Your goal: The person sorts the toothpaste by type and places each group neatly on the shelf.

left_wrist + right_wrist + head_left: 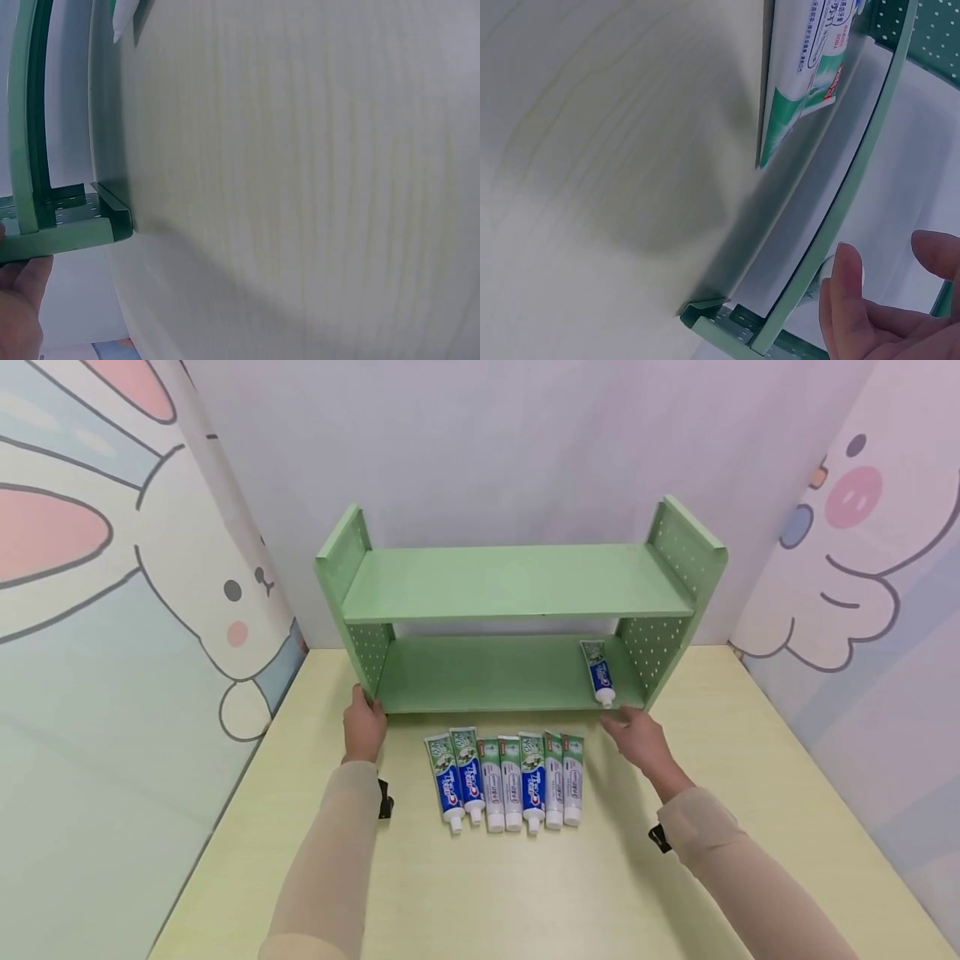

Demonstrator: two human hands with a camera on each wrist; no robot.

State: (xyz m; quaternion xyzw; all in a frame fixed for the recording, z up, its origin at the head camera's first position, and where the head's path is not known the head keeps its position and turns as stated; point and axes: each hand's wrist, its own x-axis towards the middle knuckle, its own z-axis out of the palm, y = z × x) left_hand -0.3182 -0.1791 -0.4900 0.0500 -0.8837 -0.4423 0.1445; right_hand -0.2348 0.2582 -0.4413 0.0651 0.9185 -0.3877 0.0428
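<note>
A green two-tier metal shelf [495, 581] stands on the table. My left hand [365, 728] grips the lower front of its left side panel [64, 240], thumb and fingers on either side of the panel. One blue-and-green toothpaste tube [601, 675] lies on the lower tier at the right end, white cap toward me. My right hand [637, 742] is just in front of that cap, its thumb and fingers [846, 274] apart and holding nothing. Between the hands, in front of the shelf, lies a row of toothpaste tubes [512, 783], several of them, some blue-and-green, others white-and-green, caps toward me.
The pale wooden table [480, 893] extends toward me from the row of tubes. Fabric curtains with cartoon animals [180, 552] hang on both sides, and a plain pale curtain [510, 452] hangs behind the shelf. Perforated side panels [656, 647] rise at the shelf's ends.
</note>
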